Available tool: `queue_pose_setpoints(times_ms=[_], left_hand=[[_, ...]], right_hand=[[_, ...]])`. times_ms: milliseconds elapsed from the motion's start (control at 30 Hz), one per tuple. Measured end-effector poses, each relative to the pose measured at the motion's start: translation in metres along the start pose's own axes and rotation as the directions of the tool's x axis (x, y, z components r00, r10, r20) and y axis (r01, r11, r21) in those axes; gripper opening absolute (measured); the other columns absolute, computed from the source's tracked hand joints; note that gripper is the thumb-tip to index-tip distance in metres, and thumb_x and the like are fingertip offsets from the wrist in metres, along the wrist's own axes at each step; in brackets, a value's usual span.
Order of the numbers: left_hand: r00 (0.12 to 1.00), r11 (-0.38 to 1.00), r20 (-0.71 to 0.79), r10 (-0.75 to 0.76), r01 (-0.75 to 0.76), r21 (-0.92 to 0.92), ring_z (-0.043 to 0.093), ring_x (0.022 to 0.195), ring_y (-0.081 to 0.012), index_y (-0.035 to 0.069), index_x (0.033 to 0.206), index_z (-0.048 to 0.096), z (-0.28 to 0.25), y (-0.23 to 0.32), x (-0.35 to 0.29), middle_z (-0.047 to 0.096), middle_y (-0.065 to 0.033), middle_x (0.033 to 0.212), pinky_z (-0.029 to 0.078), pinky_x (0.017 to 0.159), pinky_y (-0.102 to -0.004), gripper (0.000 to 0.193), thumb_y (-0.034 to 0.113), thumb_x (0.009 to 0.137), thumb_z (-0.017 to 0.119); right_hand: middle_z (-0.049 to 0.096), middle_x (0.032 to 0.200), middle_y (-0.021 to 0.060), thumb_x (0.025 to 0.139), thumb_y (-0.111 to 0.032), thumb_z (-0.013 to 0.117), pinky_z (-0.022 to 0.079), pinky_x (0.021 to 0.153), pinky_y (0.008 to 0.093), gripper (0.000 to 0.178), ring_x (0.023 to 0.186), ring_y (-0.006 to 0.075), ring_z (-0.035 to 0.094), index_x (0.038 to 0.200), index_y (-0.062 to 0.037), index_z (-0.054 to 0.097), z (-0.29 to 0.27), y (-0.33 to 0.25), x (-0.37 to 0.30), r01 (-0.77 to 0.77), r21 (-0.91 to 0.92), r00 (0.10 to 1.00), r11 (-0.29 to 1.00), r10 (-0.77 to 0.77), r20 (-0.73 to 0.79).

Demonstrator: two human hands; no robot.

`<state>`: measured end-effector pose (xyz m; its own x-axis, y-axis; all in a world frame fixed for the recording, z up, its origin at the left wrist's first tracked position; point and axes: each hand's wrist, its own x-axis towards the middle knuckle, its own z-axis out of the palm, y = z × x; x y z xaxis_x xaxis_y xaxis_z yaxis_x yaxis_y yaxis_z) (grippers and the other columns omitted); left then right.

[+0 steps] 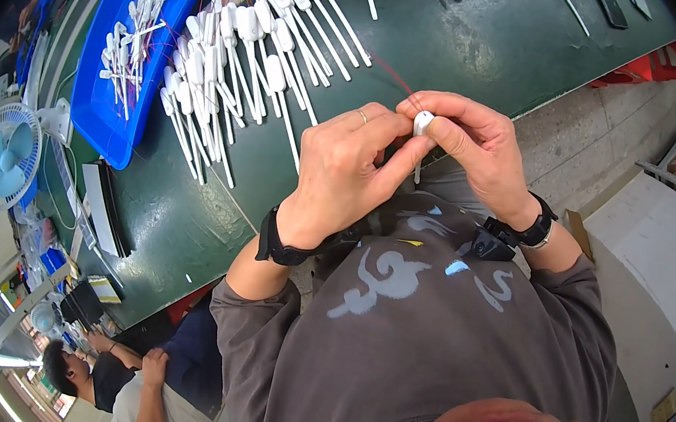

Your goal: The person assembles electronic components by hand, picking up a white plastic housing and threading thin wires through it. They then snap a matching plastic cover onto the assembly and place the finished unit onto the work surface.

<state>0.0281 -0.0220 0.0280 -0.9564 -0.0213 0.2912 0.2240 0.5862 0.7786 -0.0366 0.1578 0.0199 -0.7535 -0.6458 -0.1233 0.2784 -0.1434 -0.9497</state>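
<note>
In front of my chest, over the table's edge, I hold a white plastic stick [422, 124] with a wide rounded head. Thin red wires run from its head toward the table. My right hand [478, 148] pinches the head between thumb and fingers. The thumb and fingertips of my left hand [349, 162] close on the same piece from the other side, partly hiding it. Below the fingers a bit of its narrow stem shows. Many similar white sticks [196, 70] lie in overlapping rows on the green table [491, 41], left of my hands.
A blue tray [130, 150] at the left holds more white sticks with red wires. A small fan [6, 157] stands beyond it, near a dark strip-like object [109, 210]. Dark tools [609, 8] lie at the far right edge. Another person [127, 379] sits at lower left.
</note>
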Motion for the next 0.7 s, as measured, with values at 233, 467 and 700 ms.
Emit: queue_pose_setpoints(times_ms=[233,467,700], left_hand=[[0.998,0.99,-0.054,-0.017,0.009,-0.143,0.065,0.062,-0.0218,0.003,0.1,0.067,0.009,0.004,0.001,0.068,-0.0084,0.081,0.048,0.052,-0.0317,0.017,0.01,0.086,0.075],[0.992,0.997,-0.107,0.07,-0.065,0.052,0.066,0.066,-0.0229,0.004,0.103,0.068,0.0,0.026,0.004,0.069,-0.0085,0.089,0.052,0.057,-0.0319,0.02,0.008,0.085,0.076],[0.94,0.948,-0.179,0.289,-0.256,0.189,0.068,0.071,-0.0234,0.003,0.101,0.072,0.005,0.031,0.002,0.071,-0.0084,0.092,0.053,0.059,-0.0328,0.025,0.004,0.077,0.079]], right_hand=[[0.063,0.12,0.0137,0.098,-0.005,0.063,0.05,0.098,0.0346,0.02,0.112,0.0205,0.061,0.116,0.0032,0.067,-0.006,0.003,0.004,0.272,-0.141,0.961,0.952,-0.275,-0.005],[0.061,0.122,0.016,0.097,-0.004,0.064,0.05,0.098,0.0351,0.02,0.113,0.0227,0.061,0.115,0.0043,0.065,-0.014,-0.011,-0.002,0.347,-0.161,0.938,0.924,-0.338,0.083],[0.06,0.121,0.0163,0.099,-0.009,0.064,0.05,0.097,0.035,0.021,0.113,0.0228,0.06,0.116,0.0036,0.062,-0.019,-0.013,-0.007,0.356,-0.114,0.93,0.927,-0.34,0.139]])
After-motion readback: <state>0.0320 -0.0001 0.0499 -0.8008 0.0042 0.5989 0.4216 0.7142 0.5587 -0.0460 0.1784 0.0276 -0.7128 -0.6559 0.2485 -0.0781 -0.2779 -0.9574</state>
